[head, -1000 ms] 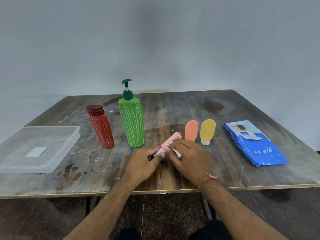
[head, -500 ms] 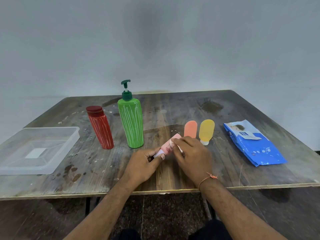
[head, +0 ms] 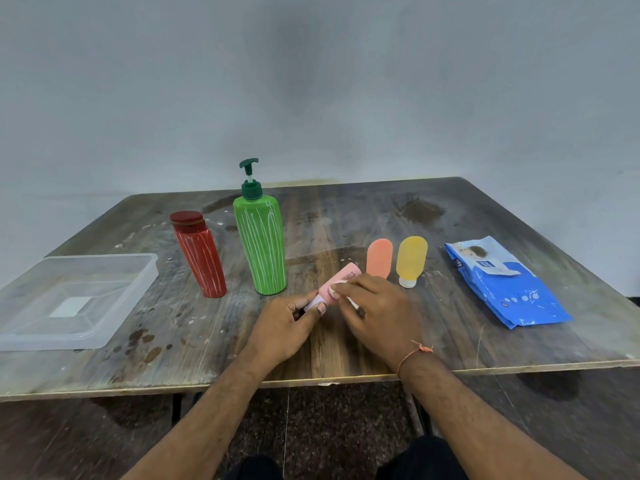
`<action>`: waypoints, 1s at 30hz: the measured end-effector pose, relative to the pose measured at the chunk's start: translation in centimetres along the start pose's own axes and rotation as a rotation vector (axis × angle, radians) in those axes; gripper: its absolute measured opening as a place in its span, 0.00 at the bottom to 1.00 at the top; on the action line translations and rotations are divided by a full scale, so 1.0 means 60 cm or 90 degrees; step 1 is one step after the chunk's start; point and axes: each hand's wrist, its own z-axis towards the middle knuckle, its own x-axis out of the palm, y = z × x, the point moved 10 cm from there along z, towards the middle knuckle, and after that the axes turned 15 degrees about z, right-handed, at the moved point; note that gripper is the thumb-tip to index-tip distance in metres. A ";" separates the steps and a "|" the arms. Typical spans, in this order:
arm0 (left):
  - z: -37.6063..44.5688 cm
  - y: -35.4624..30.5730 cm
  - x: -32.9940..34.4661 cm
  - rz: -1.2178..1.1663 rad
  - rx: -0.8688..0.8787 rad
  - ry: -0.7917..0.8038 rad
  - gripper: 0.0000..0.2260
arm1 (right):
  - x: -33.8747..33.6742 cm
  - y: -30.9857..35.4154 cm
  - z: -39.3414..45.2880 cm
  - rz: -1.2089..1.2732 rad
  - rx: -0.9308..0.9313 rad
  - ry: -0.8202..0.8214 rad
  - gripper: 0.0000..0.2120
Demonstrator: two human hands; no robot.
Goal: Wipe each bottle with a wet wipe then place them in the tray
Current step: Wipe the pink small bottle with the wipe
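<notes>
Centre frame: left hand [head: 284,327] fingers grip pink bottle [head: 341,282] at its cap end, right hand [head: 377,313] fingers pinch wet wipe [head: 349,299] against it; tray [head: 138,289] left, on tabletop [head: 346,216]

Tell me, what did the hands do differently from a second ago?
The right hand slid the white wet wipe along the pink bottle, from near the cap end up toward the middle. The left hand kept holding the cap end. Nothing was picked up or let go. The other four bottles, the tray and the wipes packet stayed put.
</notes>
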 end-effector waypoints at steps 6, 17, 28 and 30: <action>0.002 0.012 0.006 -0.027 -0.024 0.030 0.10 | -0.018 -0.017 0.001 -0.023 0.055 -0.065 0.11; -0.006 0.003 0.006 -0.153 -0.039 0.049 0.12 | -0.019 -0.036 -0.003 0.047 0.133 -0.085 0.12; -0.007 0.002 0.004 -0.111 -0.021 0.038 0.13 | -0.026 -0.032 -0.004 0.020 0.094 -0.097 0.08; -0.008 -0.003 0.003 -0.093 -0.015 0.039 0.12 | -0.028 -0.036 -0.004 0.035 0.097 -0.107 0.09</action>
